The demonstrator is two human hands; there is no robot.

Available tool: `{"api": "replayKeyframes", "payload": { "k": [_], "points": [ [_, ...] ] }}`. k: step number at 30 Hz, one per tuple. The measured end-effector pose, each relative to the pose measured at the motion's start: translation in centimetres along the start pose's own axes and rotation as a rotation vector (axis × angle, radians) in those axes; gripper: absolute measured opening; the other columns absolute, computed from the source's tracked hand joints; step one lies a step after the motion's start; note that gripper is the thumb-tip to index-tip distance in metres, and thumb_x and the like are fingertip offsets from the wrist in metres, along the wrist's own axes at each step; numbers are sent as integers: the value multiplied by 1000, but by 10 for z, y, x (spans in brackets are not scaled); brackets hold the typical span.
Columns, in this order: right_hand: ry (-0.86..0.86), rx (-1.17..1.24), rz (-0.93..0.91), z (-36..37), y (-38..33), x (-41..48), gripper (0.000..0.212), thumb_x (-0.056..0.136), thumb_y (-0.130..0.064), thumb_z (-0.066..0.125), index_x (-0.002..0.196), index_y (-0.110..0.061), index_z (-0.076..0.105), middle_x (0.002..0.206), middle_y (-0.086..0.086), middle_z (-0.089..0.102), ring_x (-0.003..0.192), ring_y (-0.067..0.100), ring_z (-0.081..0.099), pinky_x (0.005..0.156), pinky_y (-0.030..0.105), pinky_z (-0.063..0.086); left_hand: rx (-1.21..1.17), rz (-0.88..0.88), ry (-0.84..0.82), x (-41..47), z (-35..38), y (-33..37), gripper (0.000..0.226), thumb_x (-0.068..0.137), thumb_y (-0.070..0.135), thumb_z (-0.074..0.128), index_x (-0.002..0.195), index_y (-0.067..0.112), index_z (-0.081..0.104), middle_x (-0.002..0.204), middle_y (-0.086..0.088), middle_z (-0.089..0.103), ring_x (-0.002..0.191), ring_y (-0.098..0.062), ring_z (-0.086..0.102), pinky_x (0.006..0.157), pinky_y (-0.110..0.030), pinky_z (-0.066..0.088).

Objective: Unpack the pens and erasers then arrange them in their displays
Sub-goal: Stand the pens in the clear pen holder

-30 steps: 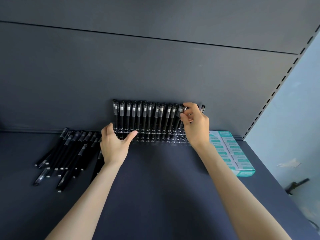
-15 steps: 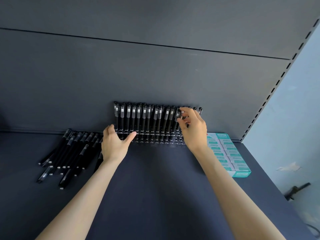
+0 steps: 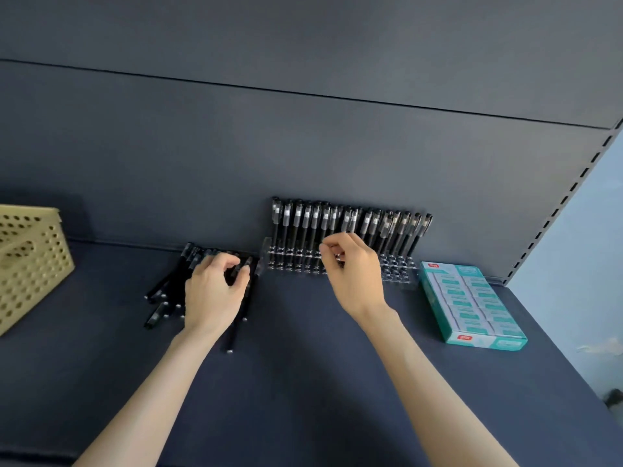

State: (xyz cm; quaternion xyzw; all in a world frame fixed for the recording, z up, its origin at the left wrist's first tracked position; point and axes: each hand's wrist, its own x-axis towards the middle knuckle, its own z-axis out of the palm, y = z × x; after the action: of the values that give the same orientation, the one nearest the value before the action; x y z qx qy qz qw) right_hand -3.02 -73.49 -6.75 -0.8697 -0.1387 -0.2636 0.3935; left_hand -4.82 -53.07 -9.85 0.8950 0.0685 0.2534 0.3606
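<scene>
Several black pens [image 3: 303,227] stand upright in a clear acrylic rack [image 3: 392,268] against the shelf's back panel. Left of the rack lies a loose pile of black pens [image 3: 164,293]. My left hand [image 3: 214,293] is on that pile, with fingers and thumb curled round pens at its right side. My right hand [image 3: 352,274] hovers in front of the middle of the rack with its fingers curled in. I see nothing held in it. A teal and white box of erasers [image 3: 472,305] lies flat to the right of the rack.
A yellow perforated basket [image 3: 32,261] stands at the far left of the dark shelf [image 3: 303,382]. A slotted shelf upright [image 3: 573,197] and a pale wall bound the right side.
My left hand moved from the rack's left end onto the loose pile and curled round pens. My right hand let go of the pens at the rack's right end and drew back toward the middle.
</scene>
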Motion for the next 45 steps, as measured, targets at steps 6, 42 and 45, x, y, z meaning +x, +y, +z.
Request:
{"api": "replayKeyframes", "payload": {
  "k": [6,42,45],
  "points": [
    [-106,-11,54,72,-39,-10,12,92,-17,55,97,-12,65,96,-3,62,82,15,60,76,40,52,61,-41,-17,15,-42,-55,22,89,21,63,105,6,64,107,-12,62,104,-32,56,90,-48,42],
    [53,-6,522,217,-90,-1,12,85,-26,68,94,-21,63,73,-15,57,67,1,56,67,18,44,50,-110,-462,97,-52,-143,28,88,40,58,99,15,61,92,0,69,93,-28,62,75,-34,47],
    [109,90,518,214,-90,1,11,85,-21,68,85,-25,58,68,-18,58,63,-9,55,60,5,41,53,-107,-460,97,-52,-143,26,87,36,57,89,10,59,80,-4,66,84,-31,61,71,-34,46]
  ]
}}
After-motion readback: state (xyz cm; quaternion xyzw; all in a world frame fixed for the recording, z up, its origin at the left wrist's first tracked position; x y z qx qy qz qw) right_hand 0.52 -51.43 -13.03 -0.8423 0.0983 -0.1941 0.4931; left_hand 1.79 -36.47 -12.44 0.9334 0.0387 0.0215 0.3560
